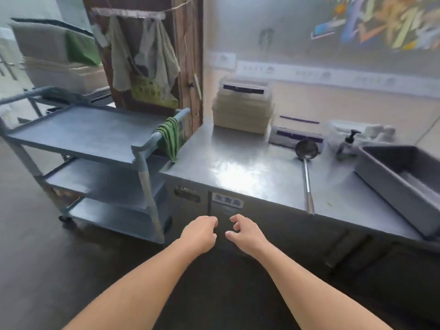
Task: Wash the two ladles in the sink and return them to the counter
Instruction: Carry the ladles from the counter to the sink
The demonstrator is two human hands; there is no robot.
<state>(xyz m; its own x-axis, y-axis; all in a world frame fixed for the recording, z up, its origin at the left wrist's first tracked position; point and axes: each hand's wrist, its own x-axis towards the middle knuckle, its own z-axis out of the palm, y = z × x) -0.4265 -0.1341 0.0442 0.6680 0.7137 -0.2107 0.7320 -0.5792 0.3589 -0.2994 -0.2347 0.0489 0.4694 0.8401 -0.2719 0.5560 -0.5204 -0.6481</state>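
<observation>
**Q:** What is laid out, and where is the task's item found?

**A:** The steel counter (238,163) is spread from 12 to 3 o'clock. A grey trolley (83,132) is parked at 10 o'clock, just beside the counter's end. A deep grey basin (392,184) is seen at 3 o'clock; whether it is the sink cannot be told. One ladle (306,173) is laid flat at 1 o'clock of the hands, with its bowl toward the wall and its handle end reaching the near edge. A second ladle is not seen.

**Q:** How are the hands held?

**A:** The left hand (200,232) and right hand (245,232) are held side by side at 6 o'clock, below the counter's edge. The fingers of both are loosely curled, and nothing is gripped.

**Q:** How is the pick-up best done?

**A:** The ladle is judged not yet collected. The right hand, being nearer, is best carried toward 1 o'clock and closed round the handle a little up from its near end. The far bowl is then less likely to droop. The bowl should be lifted clear of the pale box (295,135) just behind it before any swing is made.
</observation>
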